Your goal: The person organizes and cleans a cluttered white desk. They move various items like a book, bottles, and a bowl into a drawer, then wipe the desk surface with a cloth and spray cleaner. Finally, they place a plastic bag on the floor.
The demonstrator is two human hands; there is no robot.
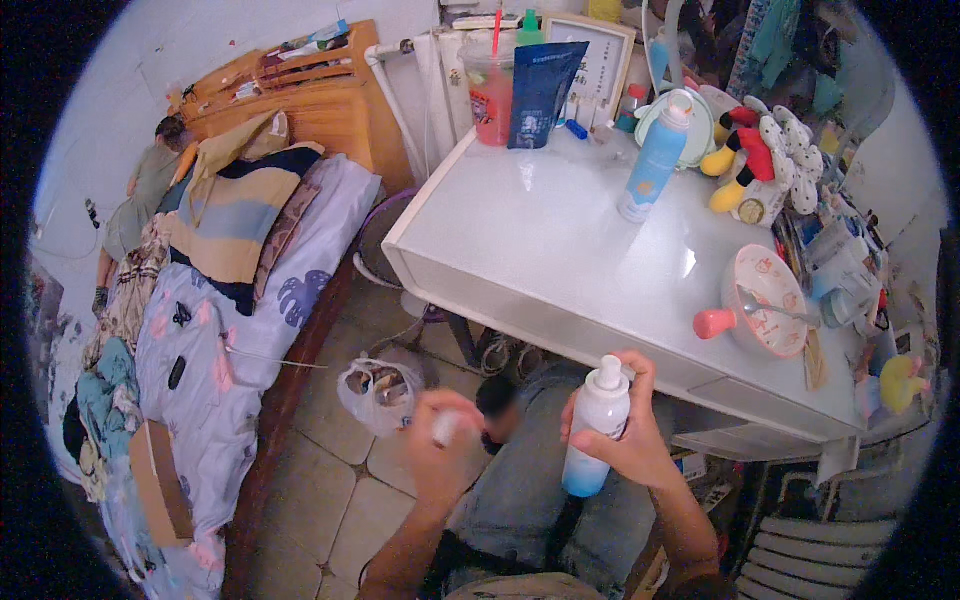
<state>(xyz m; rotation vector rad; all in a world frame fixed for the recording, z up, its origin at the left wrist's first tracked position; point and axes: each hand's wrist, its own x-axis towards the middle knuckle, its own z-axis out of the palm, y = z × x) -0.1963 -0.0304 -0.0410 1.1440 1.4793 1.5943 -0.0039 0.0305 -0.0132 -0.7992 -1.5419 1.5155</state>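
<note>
My right hand (636, 450) is wrapped around a white spray bottle (606, 409) that fades to blue at its base. The bottle stands nearly upright over my lap, with its white nozzle (610, 369) uncovered. To the left, my left hand (439, 457) is blurred and curled around a small white piece (445, 427), which looks like a cap. Both hands are apart, in front of the white table (510, 217). On that table stands a blue spray can (654, 161) with a white top.
A bowl (757, 330) with a pink handle and a spoon sits at the table's right. Behind are a drink cup (489, 97), a dark blue pouch (541, 94) and a plush toy (750, 154). A plastic bag (382, 394) lies on the tiled floor beside the bed (225, 330).
</note>
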